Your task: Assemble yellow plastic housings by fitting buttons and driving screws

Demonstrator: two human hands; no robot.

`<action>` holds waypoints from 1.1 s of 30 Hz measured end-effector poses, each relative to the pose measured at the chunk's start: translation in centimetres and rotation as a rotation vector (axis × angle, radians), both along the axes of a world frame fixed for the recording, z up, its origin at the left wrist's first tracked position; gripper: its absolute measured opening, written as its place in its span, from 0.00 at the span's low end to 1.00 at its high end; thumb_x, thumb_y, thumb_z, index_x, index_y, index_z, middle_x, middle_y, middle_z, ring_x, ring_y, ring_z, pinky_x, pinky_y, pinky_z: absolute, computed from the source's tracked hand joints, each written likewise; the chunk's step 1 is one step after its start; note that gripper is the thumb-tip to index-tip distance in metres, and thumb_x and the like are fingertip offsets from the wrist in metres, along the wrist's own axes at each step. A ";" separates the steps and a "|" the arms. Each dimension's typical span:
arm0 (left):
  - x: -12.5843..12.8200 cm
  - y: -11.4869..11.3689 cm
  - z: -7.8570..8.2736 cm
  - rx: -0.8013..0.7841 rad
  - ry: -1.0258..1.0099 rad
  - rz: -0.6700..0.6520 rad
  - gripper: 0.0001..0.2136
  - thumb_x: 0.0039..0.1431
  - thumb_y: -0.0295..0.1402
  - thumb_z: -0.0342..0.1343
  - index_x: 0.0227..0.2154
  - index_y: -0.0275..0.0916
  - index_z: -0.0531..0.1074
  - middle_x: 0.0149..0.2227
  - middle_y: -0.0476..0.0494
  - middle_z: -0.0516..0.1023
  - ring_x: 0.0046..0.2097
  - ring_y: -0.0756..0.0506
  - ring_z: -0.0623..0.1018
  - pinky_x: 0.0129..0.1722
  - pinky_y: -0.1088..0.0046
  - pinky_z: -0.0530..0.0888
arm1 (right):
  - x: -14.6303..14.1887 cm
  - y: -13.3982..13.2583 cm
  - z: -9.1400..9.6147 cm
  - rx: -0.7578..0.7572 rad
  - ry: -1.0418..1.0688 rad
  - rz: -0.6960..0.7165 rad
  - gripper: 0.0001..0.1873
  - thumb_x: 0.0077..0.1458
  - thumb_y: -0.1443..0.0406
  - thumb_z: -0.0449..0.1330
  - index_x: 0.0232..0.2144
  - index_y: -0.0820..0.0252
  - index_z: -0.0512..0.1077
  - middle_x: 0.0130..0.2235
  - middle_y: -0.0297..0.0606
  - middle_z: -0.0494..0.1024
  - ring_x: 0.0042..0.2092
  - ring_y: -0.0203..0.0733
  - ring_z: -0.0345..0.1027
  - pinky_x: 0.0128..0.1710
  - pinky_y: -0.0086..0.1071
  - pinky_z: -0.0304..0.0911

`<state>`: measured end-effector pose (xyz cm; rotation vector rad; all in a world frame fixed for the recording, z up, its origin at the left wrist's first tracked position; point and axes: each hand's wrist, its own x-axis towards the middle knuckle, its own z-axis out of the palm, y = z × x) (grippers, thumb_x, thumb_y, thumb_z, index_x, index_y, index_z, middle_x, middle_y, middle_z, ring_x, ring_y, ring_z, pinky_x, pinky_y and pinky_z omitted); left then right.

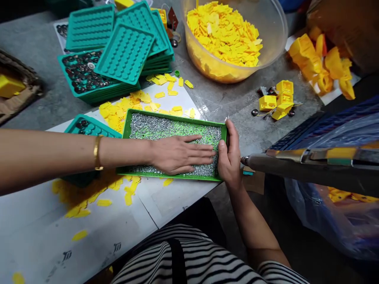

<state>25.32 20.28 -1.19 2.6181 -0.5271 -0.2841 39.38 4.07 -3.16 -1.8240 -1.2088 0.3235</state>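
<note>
A green tray [174,177] full of small silver pieces that look like screws [151,122] sits in front of me at the table's edge. My left hand [180,154] lies flat on the screws, palm down, fingers stretched toward the tray's right end. It holds nothing that I can see. Around that right end my right hand [231,157] is wrapped, thumb on the near side of the rim and fingers along the outside. A few silver pieces show by its fingertips. Green pegs or holes in the tray floor show between the screws.
Teal trays [126,51] are stacked at back left, one holding dark round parts [85,71]. A clear tub [272,43] holds many yellow pieces. Loose yellow tabs [115,112] surround the tray. A dark metal-tipped tool [284,163] juts in from the right. Yellow boxes [284,96] stand behind.
</note>
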 end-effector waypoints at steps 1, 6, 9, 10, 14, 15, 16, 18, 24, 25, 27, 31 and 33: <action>-0.6 0.1 0.1 -0.036 0.021 -0.056 0.26 0.67 0.40 0.34 0.66 0.47 0.53 0.70 0.55 0.47 0.71 0.49 0.44 0.69 0.62 0.35 | 0.0 0.0 0.0 0.000 -0.005 0.000 0.27 0.66 0.62 0.45 0.66 0.53 0.50 0.67 0.40 0.56 0.68 0.44 0.48 0.69 0.51 0.45; -0.3 0.7 0.4 -0.172 0.071 -0.225 0.24 0.66 0.37 0.38 0.64 0.55 0.57 0.68 0.61 0.53 0.70 0.51 0.49 0.70 0.66 0.37 | 0.1 0.0 -0.1 -0.016 -0.033 0.005 0.27 0.66 0.61 0.44 0.66 0.53 0.50 0.67 0.40 0.56 0.68 0.45 0.48 0.68 0.52 0.45; 1.2 0.1 0.0 -0.141 -0.003 -0.207 0.24 0.66 0.38 0.37 0.64 0.51 0.59 0.67 0.57 0.57 0.70 0.50 0.49 0.70 0.65 0.37 | 0.2 0.0 -0.1 -0.018 -0.033 0.012 0.27 0.66 0.61 0.44 0.66 0.53 0.50 0.67 0.40 0.55 0.68 0.45 0.47 0.68 0.52 0.44; 1.4 0.0 -0.2 -0.115 -0.041 -0.173 0.24 0.67 0.38 0.37 0.64 0.48 0.60 0.67 0.55 0.57 0.70 0.50 0.49 0.70 0.64 0.38 | 0.1 0.0 -0.1 -0.019 -0.029 0.013 0.28 0.66 0.61 0.44 0.66 0.53 0.50 0.67 0.40 0.55 0.68 0.45 0.47 0.69 0.52 0.43; -0.4 -0.1 -0.4 -0.044 -0.115 0.015 0.26 0.67 0.39 0.37 0.65 0.39 0.56 0.69 0.44 0.53 0.70 0.46 0.49 0.70 0.60 0.43 | 0.0 0.1 0.0 -0.025 -0.017 0.012 0.28 0.65 0.61 0.45 0.66 0.53 0.50 0.67 0.40 0.55 0.68 0.45 0.47 0.69 0.51 0.43; -0.9 0.0 -0.4 -0.052 -0.108 0.022 0.26 0.67 0.39 0.38 0.66 0.42 0.55 0.69 0.46 0.53 0.70 0.46 0.50 0.70 0.61 0.44 | 0.0 0.1 0.0 -0.027 -0.018 0.012 0.28 0.65 0.61 0.45 0.66 0.52 0.50 0.67 0.40 0.55 0.68 0.45 0.47 0.69 0.52 0.43; -1.1 0.0 -0.3 -0.070 -0.097 0.001 0.25 0.66 0.39 0.39 0.66 0.46 0.55 0.69 0.49 0.53 0.70 0.47 0.51 0.70 0.61 0.45 | 0.0 0.2 0.0 -0.028 -0.019 0.013 0.28 0.65 0.60 0.44 0.66 0.52 0.50 0.67 0.39 0.56 0.68 0.45 0.47 0.69 0.52 0.43; -0.9 -0.1 -0.2 -0.115 -0.075 -0.077 0.24 0.65 0.39 0.40 0.64 0.56 0.56 0.68 0.58 0.56 0.69 0.48 0.52 0.70 0.63 0.46 | 0.0 0.2 0.0 -0.033 -0.020 0.021 0.28 0.66 0.60 0.44 0.66 0.52 0.50 0.67 0.39 0.56 0.68 0.45 0.47 0.69 0.52 0.43; 0.3 -0.3 -0.3 -0.003 -0.078 0.030 0.26 0.67 0.40 0.37 0.66 0.44 0.53 0.69 0.49 0.52 0.70 0.47 0.47 0.70 0.57 0.38 | 0.0 0.2 0.1 -0.046 -0.019 0.023 0.27 0.66 0.59 0.44 0.66 0.53 0.50 0.67 0.40 0.55 0.68 0.44 0.47 0.69 0.51 0.44; 0.0 -0.2 -0.4 -0.002 -0.089 0.049 0.26 0.67 0.41 0.37 0.66 0.42 0.53 0.69 0.47 0.51 0.70 0.46 0.48 0.70 0.57 0.40 | 0.0 0.2 0.1 -0.046 -0.023 0.024 0.27 0.66 0.59 0.44 0.66 0.53 0.50 0.67 0.40 0.55 0.68 0.43 0.47 0.69 0.50 0.44; -0.8 0.0 -0.4 -0.042 -0.104 -0.014 0.26 0.67 0.40 0.38 0.66 0.46 0.53 0.69 0.51 0.53 0.70 0.47 0.50 0.70 0.60 0.44 | 0.0 0.2 0.1 -0.036 -0.032 0.031 0.27 0.66 0.60 0.43 0.66 0.53 0.50 0.67 0.40 0.56 0.68 0.43 0.47 0.69 0.50 0.44; -0.2 -0.1 -0.4 -0.029 -0.099 -0.104 0.24 0.67 0.40 0.36 0.65 0.51 0.55 0.68 0.56 0.55 0.70 0.51 0.49 0.70 0.64 0.40 | 0.1 0.3 -0.1 -0.022 -0.029 0.043 0.27 0.66 0.59 0.44 0.66 0.54 0.50 0.67 0.40 0.55 0.68 0.44 0.47 0.69 0.50 0.43; 0.5 -0.4 -0.4 0.030 -0.087 0.005 0.26 0.67 0.41 0.34 0.66 0.44 0.54 0.69 0.50 0.52 0.71 0.48 0.46 0.69 0.60 0.37 | 0.1 0.3 -0.3 -0.025 -0.019 0.038 0.27 0.66 0.59 0.43 0.66 0.53 0.50 0.67 0.39 0.55 0.69 0.45 0.47 0.69 0.52 0.43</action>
